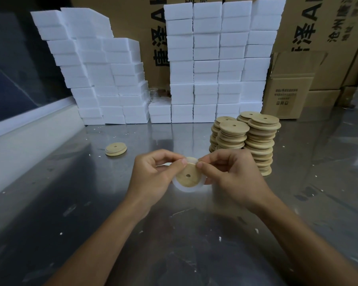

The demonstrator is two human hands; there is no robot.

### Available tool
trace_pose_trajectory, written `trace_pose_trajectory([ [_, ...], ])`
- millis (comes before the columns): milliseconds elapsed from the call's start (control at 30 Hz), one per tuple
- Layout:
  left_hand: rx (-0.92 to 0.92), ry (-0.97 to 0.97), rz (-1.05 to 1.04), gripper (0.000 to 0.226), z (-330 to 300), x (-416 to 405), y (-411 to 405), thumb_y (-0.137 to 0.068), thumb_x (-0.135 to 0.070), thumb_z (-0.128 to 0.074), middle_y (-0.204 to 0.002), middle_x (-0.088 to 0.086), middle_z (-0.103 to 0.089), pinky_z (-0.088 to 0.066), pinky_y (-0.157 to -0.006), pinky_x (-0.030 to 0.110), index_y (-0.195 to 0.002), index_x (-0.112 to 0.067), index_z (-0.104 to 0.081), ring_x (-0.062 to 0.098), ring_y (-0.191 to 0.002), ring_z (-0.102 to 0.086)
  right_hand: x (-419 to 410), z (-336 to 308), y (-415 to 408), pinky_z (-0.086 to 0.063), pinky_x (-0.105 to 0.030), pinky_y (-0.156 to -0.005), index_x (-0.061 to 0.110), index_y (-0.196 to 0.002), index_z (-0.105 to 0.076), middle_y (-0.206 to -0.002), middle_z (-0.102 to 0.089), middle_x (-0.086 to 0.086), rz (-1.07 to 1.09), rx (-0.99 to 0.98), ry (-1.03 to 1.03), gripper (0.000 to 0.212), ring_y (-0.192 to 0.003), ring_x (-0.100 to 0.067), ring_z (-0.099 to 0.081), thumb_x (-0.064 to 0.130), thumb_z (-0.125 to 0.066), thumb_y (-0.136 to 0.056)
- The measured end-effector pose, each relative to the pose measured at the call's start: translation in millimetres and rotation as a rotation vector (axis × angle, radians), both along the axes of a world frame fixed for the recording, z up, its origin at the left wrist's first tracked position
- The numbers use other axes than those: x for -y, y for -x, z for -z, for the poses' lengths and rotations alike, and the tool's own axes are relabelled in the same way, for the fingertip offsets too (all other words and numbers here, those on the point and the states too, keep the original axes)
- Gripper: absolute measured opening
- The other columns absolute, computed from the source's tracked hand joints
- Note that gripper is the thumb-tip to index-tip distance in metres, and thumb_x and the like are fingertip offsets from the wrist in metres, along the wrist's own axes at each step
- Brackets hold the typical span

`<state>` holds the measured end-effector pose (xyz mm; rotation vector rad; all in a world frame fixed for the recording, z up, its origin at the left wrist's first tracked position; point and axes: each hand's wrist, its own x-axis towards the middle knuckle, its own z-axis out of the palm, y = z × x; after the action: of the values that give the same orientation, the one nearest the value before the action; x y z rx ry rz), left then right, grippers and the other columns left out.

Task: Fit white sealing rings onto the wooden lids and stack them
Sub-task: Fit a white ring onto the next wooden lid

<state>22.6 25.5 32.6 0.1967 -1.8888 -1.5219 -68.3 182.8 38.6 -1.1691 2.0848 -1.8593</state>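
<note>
Lid: one wooden lid point(188, 176) with a small hole in the middle is held up over the desk point(91, 203), between both hands.
Ring: a white ring point(181, 187) sits round the bottom edge of the lid. The top part looks not pushed on yet.
Left hand: the left hand point(153, 178) holds the lid's left side, and its fingers point(179, 165) pinch the top edge.
Right hand: the right hand point(234, 178) holds the right side, and its fingers point(201, 166) pinch the ring at the top.
What could go wrong: the ring looks stretchy. If a finger lets go too soon, I think it could pop off. If it twists, it may sit crooked. The lid could slip and drop too.
Tall piles: the lid stacks point(248, 141) stand just behind the right hand. A bump from that arm could knock them over.
Lone lid: one more single lid point(115, 149) lies flat on the desk, off to the left.
Farther back: white foam blocks point(205, 62) are piled in a wall, with brown cardboard boxes point(293, 83) behind and beside them.
Crumbs: little white bits point(256, 230) lie on the desk.
</note>
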Motion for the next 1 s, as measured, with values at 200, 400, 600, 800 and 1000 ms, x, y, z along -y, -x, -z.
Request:
trace_pose_trajectory([
  [200,0.07,-0.102,0.057,0.008,-2.0,4.7,-2.2,-0.072,-0.014,-0.08,-0.079,0.012,-0.075,-0.053,-0.06,0.029,-0.068,-0.02,-0.076,0.02,-0.069,-0.068,-3.1,-2.4,-0.4,-0.053,-0.016,-0.056,-0.002,-0.087,-0.076,-0.073,-0.076,-0.009,-0.04,0.051,0.019,0.005,-0.058,-0.009,-0.069,0.001,-0.073,-0.084],
  [400,0.112,-0.094,0.088,0.005,-2.8,5.8,-3.8,-0.071,-0.016,-0.078,-0.08,0.013,-0.075,-0.051,-0.067,0.036,-0.069,-0.021,-0.078,0.025,-0.074,-0.066,-5.7,-3.4,1.0,-0.056,-0.019,-0.058,-0.007,-0.09,-0.075,-0.08,-0.076,-0.014,-0.07,0.117,0.0,0.008,-0.065,-0.015,-0.073,-0.002,-0.073,-0.084],
  [600,0.059,-0.171,0.075,0.006,-3.7,4.8,-3.8,-0.06,-0.021,-0.078,-0.075,0.011,-0.074,-0.053,-0.066,0.033,-0.065,-0.018,-0.078,0.022,-0.07,-0.066,-6.2,-5.0,2.5,-0.058,-0.023,-0.063,-0.008,-0.089,-0.074,-0.087,-0.076,-0.017,-0.112,0.205,0.009,0.008,-0.075,-0.021,-0.074,-0.004,-0.072,-0.083],
  [800,0.009,-0.251,0.038,0.009,-2.1,3.7,-1.5,-0.069,-0.011,-0.077,-0.076,0.011,-0.073,-0.049,-0.071,0.038,-0.064,-0.019,-0.077,0.026,-0.074,-0.063,-4.9,-4.2,1.1,-0.063,-0.036,-0.067,-0.006,-0.086,-0.07,-0.078,-0.075,-0.01,-0.095,0.242,-0.024,0.014,-0.073,-0.019,-0.073,0.008,-0.072,-0.087],
  [1000,-0.014,-0.374,0.052,0.008,-4.5,2.7,-0.8,-0.059,-0.018,-0.074,-0.076,0.01,-0.074,-0.051,-0.074,0.039,-0.065,-0.014,-0.075,0.022,-0.071,-0.067,-2.8,-4.5,0.0,-0.061,-0.03,-0.067,-0.014,-0.09,-0.067,-0.08,-0.074,-0.018,-0.123,0.326,0.09,0.016,-0.074,-0.019,-0.073,0.001,-0.069,-0.087],
])
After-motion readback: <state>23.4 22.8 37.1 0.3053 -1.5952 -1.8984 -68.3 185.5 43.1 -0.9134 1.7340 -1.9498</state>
